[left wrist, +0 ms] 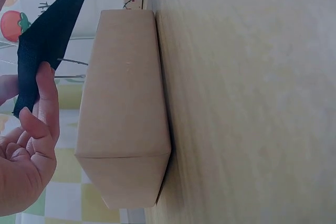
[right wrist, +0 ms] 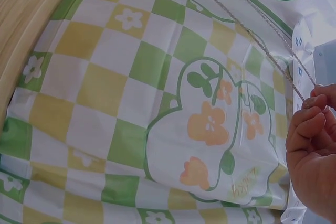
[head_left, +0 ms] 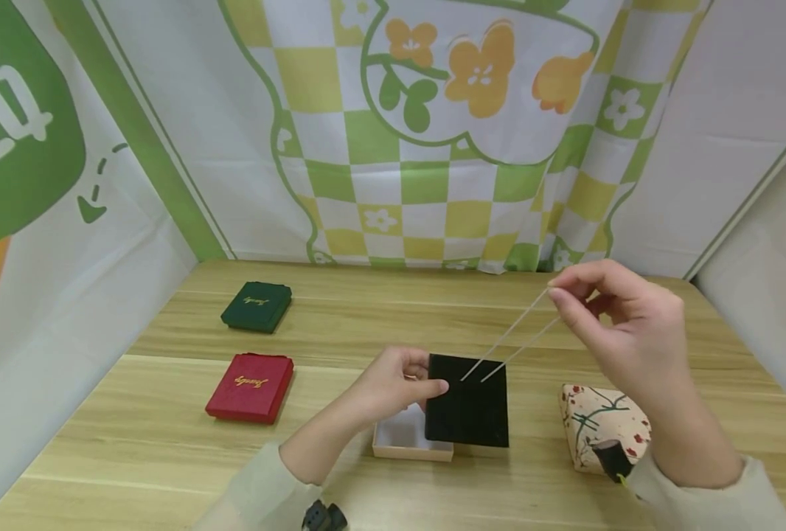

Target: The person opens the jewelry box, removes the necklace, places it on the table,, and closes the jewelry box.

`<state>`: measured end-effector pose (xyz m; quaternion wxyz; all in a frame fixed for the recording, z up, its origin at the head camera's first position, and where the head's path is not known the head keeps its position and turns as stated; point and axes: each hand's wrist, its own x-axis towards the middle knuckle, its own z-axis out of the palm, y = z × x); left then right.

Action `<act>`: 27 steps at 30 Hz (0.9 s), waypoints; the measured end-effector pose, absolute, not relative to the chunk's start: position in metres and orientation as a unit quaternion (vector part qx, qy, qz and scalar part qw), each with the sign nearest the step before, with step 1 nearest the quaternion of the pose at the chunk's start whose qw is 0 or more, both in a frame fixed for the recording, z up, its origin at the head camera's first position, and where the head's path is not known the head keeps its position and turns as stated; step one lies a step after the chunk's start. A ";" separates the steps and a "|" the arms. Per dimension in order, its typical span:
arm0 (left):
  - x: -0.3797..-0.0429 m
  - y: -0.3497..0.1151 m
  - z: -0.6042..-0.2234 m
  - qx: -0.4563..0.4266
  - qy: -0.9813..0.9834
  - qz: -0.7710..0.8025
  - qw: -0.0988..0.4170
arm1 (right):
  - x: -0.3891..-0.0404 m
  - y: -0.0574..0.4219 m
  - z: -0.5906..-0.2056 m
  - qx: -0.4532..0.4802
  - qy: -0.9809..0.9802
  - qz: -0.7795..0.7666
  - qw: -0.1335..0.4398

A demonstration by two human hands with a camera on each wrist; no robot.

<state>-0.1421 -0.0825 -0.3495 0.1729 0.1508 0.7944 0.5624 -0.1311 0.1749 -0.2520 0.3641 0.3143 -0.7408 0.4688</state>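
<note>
Checkered curtain (head_left: 371,140) hangs behind wood-grain desk (head_left: 366,310). My left hand (head_left: 393,383) pinches black pad (head_left: 469,413) by its left edge, thumb on top; pad held above desk, over right part of open box base (head_left: 413,450). My right hand (head_left: 625,317), raised, pinches thin chain (head_left: 505,334) in fingertips; two strands slant down to pad's face. Left wrist view: short strands also beneath pad. Blossom-patterned box part (head_left: 605,413) on desk at right. Red box (head_left: 250,387) and green box (head_left: 256,306) at left, both closed, green farther back.
</note>
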 end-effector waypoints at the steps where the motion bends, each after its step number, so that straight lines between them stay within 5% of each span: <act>1: -0.142 -0.082 -0.350 0.150 0.795 0.562 0.172 | -0.131 0.175 -0.251 0.312 -0.739 0.473 0.365; 27: -0.141 -0.084 -0.348 0.139 0.804 0.552 0.170 | -0.146 0.169 -0.213 0.285 -0.747 0.474 0.369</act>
